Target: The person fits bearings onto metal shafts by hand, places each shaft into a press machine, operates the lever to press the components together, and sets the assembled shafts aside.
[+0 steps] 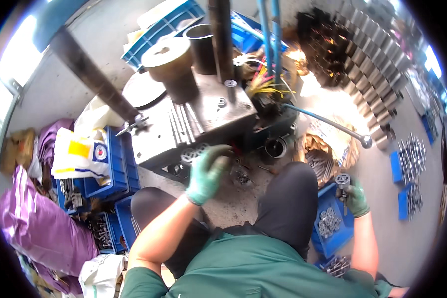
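Head view: right hand holds metal part over blue crate of parts.

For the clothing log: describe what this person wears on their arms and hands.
Both hands wear snug green work gloves with ribbed cuffs ending at the wrists: the left hand and the right hand. The gloves look grimy at the fingers. Both forearms are bare of clothing. Short green sleeves of a shirt cover the upper arms. No watch or jewellery shows.

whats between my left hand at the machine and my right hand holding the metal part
In the head view, your raised right knee in dark trousers lies between the left hand and the right hand, which grips a metal part.
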`<state>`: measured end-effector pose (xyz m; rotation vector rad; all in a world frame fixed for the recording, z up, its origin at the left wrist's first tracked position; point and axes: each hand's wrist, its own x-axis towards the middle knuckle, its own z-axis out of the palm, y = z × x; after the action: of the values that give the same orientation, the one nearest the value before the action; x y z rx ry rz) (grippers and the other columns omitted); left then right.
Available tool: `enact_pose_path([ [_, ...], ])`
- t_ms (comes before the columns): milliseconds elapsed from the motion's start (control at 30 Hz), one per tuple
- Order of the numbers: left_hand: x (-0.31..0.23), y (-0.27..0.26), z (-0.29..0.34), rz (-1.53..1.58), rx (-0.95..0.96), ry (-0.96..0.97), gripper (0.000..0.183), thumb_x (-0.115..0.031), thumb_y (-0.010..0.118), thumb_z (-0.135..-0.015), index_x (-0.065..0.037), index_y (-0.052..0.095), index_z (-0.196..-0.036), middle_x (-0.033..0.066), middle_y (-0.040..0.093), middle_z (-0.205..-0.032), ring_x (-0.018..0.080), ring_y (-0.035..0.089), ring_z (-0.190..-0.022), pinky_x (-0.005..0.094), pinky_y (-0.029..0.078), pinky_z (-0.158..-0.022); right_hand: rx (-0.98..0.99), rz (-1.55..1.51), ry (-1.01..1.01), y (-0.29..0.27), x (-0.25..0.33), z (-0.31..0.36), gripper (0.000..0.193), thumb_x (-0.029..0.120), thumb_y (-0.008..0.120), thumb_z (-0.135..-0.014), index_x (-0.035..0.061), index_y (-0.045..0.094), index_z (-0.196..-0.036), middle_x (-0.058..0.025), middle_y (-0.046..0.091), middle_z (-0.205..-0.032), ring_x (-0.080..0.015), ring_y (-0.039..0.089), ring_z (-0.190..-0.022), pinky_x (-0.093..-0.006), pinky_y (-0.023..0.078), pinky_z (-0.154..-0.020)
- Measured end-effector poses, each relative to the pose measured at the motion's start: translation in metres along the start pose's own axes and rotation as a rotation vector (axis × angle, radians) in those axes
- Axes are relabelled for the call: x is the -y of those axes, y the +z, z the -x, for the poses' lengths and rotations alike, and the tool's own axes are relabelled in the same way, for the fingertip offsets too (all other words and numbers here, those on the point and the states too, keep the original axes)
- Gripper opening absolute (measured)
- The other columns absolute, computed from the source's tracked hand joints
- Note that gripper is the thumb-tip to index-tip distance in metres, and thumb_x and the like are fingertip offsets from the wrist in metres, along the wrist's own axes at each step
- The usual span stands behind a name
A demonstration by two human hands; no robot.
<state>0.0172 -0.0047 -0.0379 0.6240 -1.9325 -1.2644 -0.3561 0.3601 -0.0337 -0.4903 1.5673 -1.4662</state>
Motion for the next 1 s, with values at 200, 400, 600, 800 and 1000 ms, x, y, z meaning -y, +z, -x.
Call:
enact_pose_path([
  [200, -0.006, 0.028, 0.007, 0.212, 0.391, -0.166, 0.037, -0.007, 0.063, -0.102, -0.002, 0.062, -0.139, 0.0123, 0.070, -0.126, 0.0189, 0.064, -0.120, 0.0355, 0.051, -0.106, 0.247, 0.140, -0.161, 0.193, 0.115, -0.025, 0.078, 0.005, 0.071, -0.076, 0.0049, 0.040, -0.147, -0.0137, 0.067, -0.115, -0.0234, 0.072, -0.091, -0.0346, 0.062, -0.077],
  [400, 0.020, 0.034, 0.005, 0.599, 0.421, -0.185, 0.056, 0.001, 0.058, -0.101, -0.003, 0.043, -0.155, 0.0151, 0.061, -0.143, 0.0224, 0.054, -0.140, 0.0371, 0.048, -0.114, 0.512, 0.118, -0.337, 0.315, 0.101, -0.084, 0.061, -0.003, 0.074, -0.086, 0.0054, 0.046, -0.140, -0.0111, 0.066, -0.123, -0.0224, 0.071, -0.106, -0.0369, 0.060, -0.095],
  [600, 0.002, 0.012, 0.000, 0.550, 0.147, -0.393, 0.025, -0.002, 0.053, -0.103, -0.003, 0.059, -0.128, 0.0079, 0.069, -0.113, 0.0173, 0.067, -0.102, 0.0343, 0.058, -0.090, 0.474, 0.162, -0.570, 0.392, 0.109, -0.115, 0.059, 0.004, 0.084, -0.089, 0.0028, 0.054, -0.139, -0.0065, 0.069, -0.119, -0.0153, 0.067, -0.108, -0.0315, 0.057, -0.096],
  [800, 0.033, 0.017, 0.003, 0.956, -0.084, -0.842, 0.020, -0.002, 0.052, -0.103, -0.007, 0.057, -0.122, 0.0116, 0.069, -0.110, 0.0266, 0.072, -0.100, 0.0397, 0.064, -0.078, 0.306, 0.591, -0.946, 0.455, 0.179, -0.162, 0.067, 0.027, 0.090, -0.083, -0.0012, 0.061, -0.137, -0.0144, 0.067, -0.119, -0.0196, 0.069, -0.104, -0.0327, 0.058, -0.091],
  [1000, 0.021, 0.011, 0.001, 1.025, -0.056, -1.007, 0.021, -0.002, 0.051, -0.102, -0.005, 0.053, -0.123, 0.0153, 0.068, -0.109, 0.0307, 0.074, -0.093, 0.0440, 0.067, -0.076, 0.213, 0.844, -1.139, 0.487, 0.240, -0.228, 0.061, 0.030, 0.089, -0.082, 0.0005, 0.068, -0.132, -0.0129, 0.076, -0.109, -0.0193, 0.073, -0.097, -0.0324, 0.059, -0.091],
])
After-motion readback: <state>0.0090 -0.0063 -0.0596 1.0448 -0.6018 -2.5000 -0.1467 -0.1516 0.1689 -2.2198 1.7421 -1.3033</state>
